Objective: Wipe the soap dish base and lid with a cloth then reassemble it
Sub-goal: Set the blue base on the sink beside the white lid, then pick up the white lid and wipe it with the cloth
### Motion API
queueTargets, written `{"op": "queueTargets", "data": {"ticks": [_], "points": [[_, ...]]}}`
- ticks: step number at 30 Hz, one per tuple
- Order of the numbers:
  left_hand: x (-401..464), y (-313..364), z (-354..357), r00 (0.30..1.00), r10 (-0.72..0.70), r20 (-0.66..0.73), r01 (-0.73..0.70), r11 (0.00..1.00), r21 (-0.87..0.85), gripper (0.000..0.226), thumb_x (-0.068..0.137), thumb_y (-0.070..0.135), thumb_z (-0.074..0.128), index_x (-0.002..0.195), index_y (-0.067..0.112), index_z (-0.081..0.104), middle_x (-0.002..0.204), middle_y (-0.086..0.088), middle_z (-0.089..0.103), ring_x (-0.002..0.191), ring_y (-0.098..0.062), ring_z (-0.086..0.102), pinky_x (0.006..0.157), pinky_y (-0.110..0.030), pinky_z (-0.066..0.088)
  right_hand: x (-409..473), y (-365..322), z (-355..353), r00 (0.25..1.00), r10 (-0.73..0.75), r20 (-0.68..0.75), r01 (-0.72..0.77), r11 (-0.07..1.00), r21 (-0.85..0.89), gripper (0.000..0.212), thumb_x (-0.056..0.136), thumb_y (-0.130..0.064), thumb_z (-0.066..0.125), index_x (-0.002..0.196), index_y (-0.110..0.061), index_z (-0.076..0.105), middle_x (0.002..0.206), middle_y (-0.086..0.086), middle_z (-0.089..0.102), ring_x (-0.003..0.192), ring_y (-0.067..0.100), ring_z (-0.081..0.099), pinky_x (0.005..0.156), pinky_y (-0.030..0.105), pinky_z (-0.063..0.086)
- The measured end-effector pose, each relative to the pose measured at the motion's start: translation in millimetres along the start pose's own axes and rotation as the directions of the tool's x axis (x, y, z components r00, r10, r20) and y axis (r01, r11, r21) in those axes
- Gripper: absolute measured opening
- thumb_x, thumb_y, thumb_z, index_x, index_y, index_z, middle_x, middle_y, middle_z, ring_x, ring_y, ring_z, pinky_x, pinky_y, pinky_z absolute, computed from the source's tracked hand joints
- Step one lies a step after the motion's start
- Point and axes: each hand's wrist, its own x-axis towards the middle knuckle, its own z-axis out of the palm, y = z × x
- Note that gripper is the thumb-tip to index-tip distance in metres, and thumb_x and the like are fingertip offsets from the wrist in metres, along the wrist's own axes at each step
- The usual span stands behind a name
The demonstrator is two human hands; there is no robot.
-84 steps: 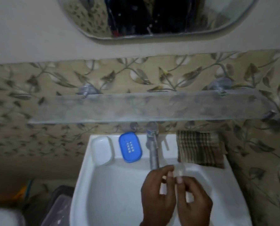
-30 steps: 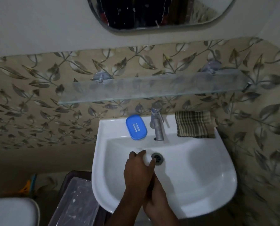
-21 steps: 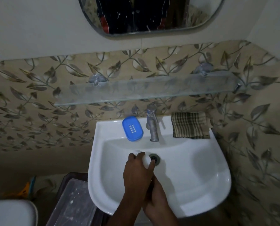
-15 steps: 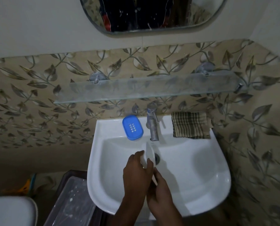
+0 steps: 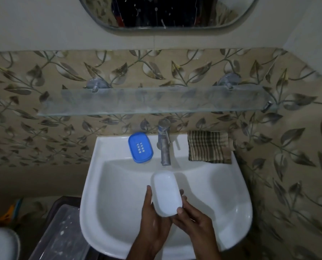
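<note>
Head view: white ceramic basin (image 5: 107, 203) fills the lower centre; both hands, left hand (image 5: 154, 220) and right hand (image 5: 192, 220), grasp the white oval plastic lid (image 5: 166, 194), now turned face-up from edge-on; blue perforated base (image 5: 140, 147) and checked cloth (image 5: 208, 147) wait on the rim, so wiping is unstarted.

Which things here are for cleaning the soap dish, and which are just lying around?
For the job:
white lid, held by left hand and right hand
blue base
checked cloth

Lying about:
tap
glass shelf
mirror

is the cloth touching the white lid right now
Apart. The head view shows the checked cloth lying on the sink's back ledge, right of the tap, while both hands hold the white lid over the basin.
</note>
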Motion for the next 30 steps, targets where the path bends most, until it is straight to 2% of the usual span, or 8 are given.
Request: {"op": "queueTargets", "data": {"ticks": [5, 10, 12, 15, 18, 22, 25, 30], "points": [[14, -1, 0, 0.997, 0.082, -0.012, -0.082, 0.978, -0.19, 0.065, 0.094, 0.057, 0.048, 0.13, 0.005, 0.064, 0.117, -0.024, 0.066, 0.103, -0.037, 0.061, 0.105, -0.052, 0.039, 33, -16, -19, 0.989, -0.135, 0.064, 0.149, 0.926, -0.346, 0.021, 0.088, -0.035, 0.07, 0.087, -0.017, 0.081, 0.078, 0.006, 0.078, 0.076, 0.019, 0.074, 0.069, 0.029, 0.059], [19, -23, 0, 0.995, 0.047, -0.084, -0.058, 0.99, -0.129, 0.075, 0.071, 0.059, 0.074, 0.122, 0.005, 0.063, 0.101, -0.021, 0.071, 0.093, -0.037, 0.063, 0.087, -0.047, 0.05, 111, -21, -40, 0.767, -0.615, 0.184, 0.425, 0.272, -0.863, 0.01, 0.085, -0.013, 0.073, 0.095, -0.013, 0.076, 0.094, 0.001, 0.073, 0.087, 0.012, 0.068, 0.079, 0.029, 0.057], [30, -34, -1, 0.996, 0.034, -0.08, -0.037, 0.998, -0.046, 0.082, 0.049, 0.058, 0.089, 0.113, 0.011, 0.07, 0.106, -0.015, 0.073, 0.1, -0.034, 0.068, 0.088, -0.047, 0.053, 141, -23, -38, 0.721, -0.67, 0.176, 0.388, 0.18, -0.904, 0.019, 0.084, -0.013, 0.074, 0.103, -0.008, 0.074, 0.105, 0.009, 0.072, 0.097, 0.023, 0.068, 0.085, 0.029, 0.055], [44, -33, 6, 0.975, -0.123, 0.184, 0.131, 0.991, -0.033, 0.057, 0.081, 0.06, 0.067, 0.114, 0.015, 0.077, 0.11, -0.013, 0.075, 0.099, -0.03, 0.072, 0.091, -0.04, 0.054, 168, -34, -35, 0.712, -0.698, 0.071, 0.31, 0.222, -0.925, 0.014, 0.089, -0.012, 0.069, 0.1, -0.004, 0.073, 0.106, 0.012, 0.07, 0.096, 0.027, 0.066, 0.081, 0.023, 0.046], [63, -38, 10, 0.992, -0.114, 0.047, 0.117, 0.992, -0.044, 0.059, 0.091, 0.052, 0.053, 0.125, 0.006, 0.069, 0.123, -0.029, 0.065, 0.094, -0.04, 0.066, 0.073, -0.042, 0.06, 190, -45, -42, 0.69, -0.724, -0.007, 0.266, 0.263, -0.928, 0.017, 0.094, -0.013, 0.06, 0.087, -0.001, 0.07, 0.09, 0.012, 0.068, 0.085, 0.027, 0.064, 0.071, 0.022, 0.041], [79, -30, 38, 1.0, 0.018, -0.009, -0.018, 0.998, -0.061, 0.071, 0.069, 0.048, 0.078, 0.122, 0.002, 0.069, 0.122, -0.025, 0.068, 0.098, -0.036, 0.068, 0.087, -0.05, 0.057, 209, -54, -51, 0.606, -0.794, -0.035, 0.279, 0.253, -0.926, 0.017, 0.096, -0.016, 0.057, 0.092, -0.004, 0.069, 0.094, 0.011, 0.067, 0.09, 0.027, 0.061, 0.076, 0.03, 0.047], [100, -22, 52, 0.996, 0.083, -0.022, -0.083, 0.996, -0.032, 0.06, 0.084, 0.049, 0.063, 0.126, 0.006, 0.062, 0.108, -0.015, 0.072, 0.098, -0.031, 0.069, 0.092, -0.048, 0.055, 230, -59, -69, 0.562, -0.827, -0.004, 0.222, 0.156, -0.963, 0.022, 0.097, -0.018, 0.057, 0.109, -0.004, 0.07, 0.113, 0.016, 0.067, 0.108, 0.032, 0.061, 0.093, 0.043, 0.05], [117, -8, 89, 0.974, 0.228, 0.008, -0.228, 0.973, 0.043, 0.028, 0.097, 0.042, 0.048, 0.105, 0.024, 0.068, 0.08, -0.008, 0.079, 0.087, -0.033, 0.064, 0.087, -0.05, 0.05, 237, -68, -88, 0.682, -0.718, -0.137, -0.054, 0.137, -0.989, 0.047, 0.091, -0.022, 0.062, 0.136, -0.007, 0.054, 0.142, 0.021, 0.05, 0.131, 0.038, 0.045, 0.108, 0.047, 0.037]]}}
